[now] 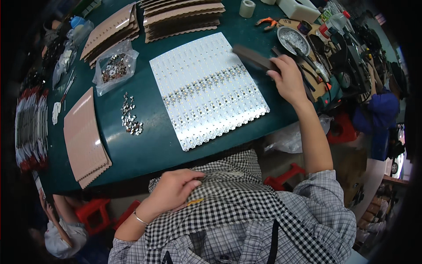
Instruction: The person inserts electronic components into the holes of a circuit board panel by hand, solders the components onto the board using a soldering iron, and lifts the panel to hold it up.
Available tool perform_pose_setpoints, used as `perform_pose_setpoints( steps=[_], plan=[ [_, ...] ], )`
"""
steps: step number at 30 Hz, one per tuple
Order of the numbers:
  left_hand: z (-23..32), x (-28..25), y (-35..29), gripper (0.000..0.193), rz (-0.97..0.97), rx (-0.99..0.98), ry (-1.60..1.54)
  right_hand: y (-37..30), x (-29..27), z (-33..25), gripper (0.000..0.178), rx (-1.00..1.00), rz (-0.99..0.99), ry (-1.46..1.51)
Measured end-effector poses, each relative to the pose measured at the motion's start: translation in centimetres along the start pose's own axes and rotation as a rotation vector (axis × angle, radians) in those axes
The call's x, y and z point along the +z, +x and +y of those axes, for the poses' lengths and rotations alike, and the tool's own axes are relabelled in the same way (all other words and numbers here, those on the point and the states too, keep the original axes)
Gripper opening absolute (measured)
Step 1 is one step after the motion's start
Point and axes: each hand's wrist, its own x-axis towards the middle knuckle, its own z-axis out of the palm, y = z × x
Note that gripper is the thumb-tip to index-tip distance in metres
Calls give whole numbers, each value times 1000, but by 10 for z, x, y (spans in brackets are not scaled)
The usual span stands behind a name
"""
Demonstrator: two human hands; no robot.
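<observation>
A dark green table [145,145] is taking up most of the head view, bending toward the rim of the picture, and a white panel of many narrow strip boards [209,88] is lying flat in its middle, tilted so its long edges are running from lower left to upper right. Along the far edge, stacks of brown scalloped boards [182,17] are sitting just beyond the panel, a second such stack [110,33] is leaning to their left, and a pinkish stack [85,138] is resting near the left front edge of the table. The person's checked shirt [237,211] is filling the lower part of the picture. The right hand [290,79] is reaching over the panel's right edge, its fingers closed around the end of a dark flat brush-like tool [252,58] whose free end is hanging over the panel's upper right corner; whether that end is touching the strips I cannot tell. The left hand [173,189] is resting off the table against the shirt at the lap, fingers curled loosely together on the cloth, with a thin bracelet [140,218] showing at the wrist. A clear bag of small metal parts [115,68] is lying left of the panel, and a loose scatter of small metal pieces [130,116] is lying just below it, near the panel's left edge. A round metal dish [293,39] is sitting just beyond the right hand.
</observation>
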Motion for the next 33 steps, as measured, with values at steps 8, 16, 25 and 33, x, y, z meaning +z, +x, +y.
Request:
perform_pose_setpoints(
  steps=[8,16,25,33],
  plan=[
    [-49,33,7,42,20,-144,260,30,42,-80,29,-387,-261,331],
    [-69,35,-10,31,94,-246,268,32,60,-98,32,-332,-412,246],
    [-13,-7,-11,11,-153,-111,93,12,42,-125,46,-416,-133,356],
    [46,-57,-22,4,308,71,202,-63,-47,-155,20,-234,-817,1101]
  ],
)
